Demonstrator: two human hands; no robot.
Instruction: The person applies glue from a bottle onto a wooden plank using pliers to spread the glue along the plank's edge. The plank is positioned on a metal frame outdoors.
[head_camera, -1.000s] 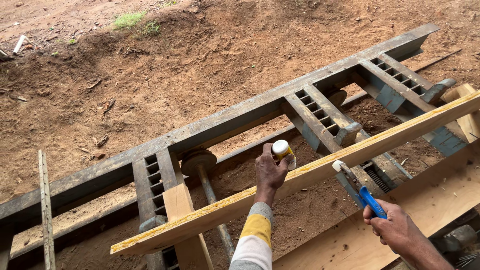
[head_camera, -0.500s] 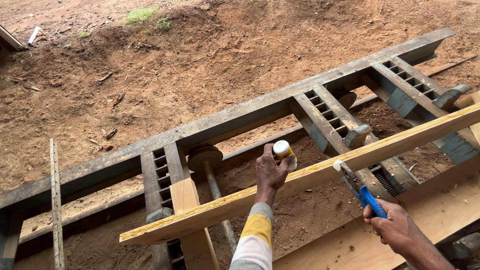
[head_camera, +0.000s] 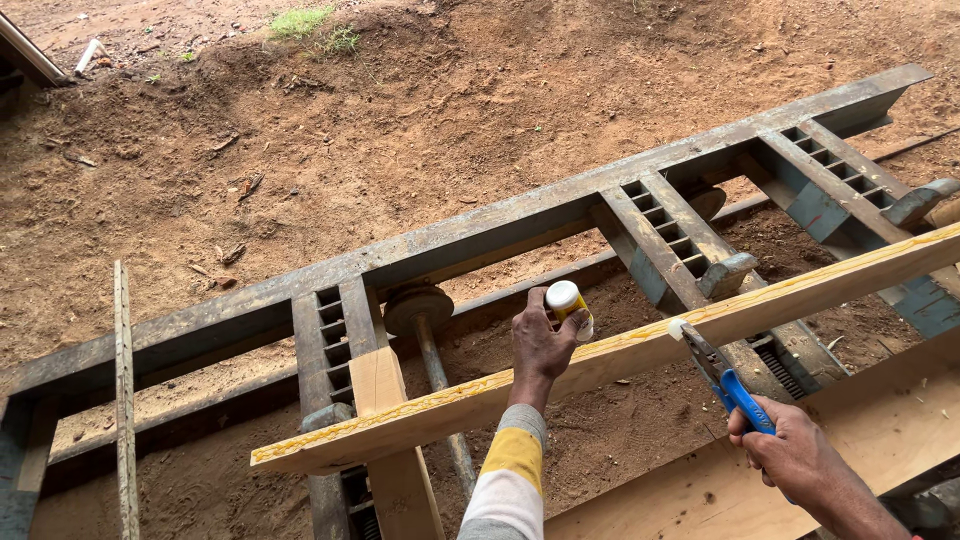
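Dirt yard | plank (head_camera: 640, 350) edge | left hand (head_camera: 540, 345) bottle (head_camera: 567, 305) | right hand (head_camera: 790, 455) brush (head_camera: 725, 375)

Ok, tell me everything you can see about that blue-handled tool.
The blue-handled tool is held in the right hand, which grips its bright blue handle low down. A dark metal shaft runs up and to the left from the grip. Its pale tip rests on the near edge of the long yellowish plank. It lies tilted, not upright. What kind of tool it is cannot be told.

Plank (head_camera: 620, 362) cut off right, perhaps longer
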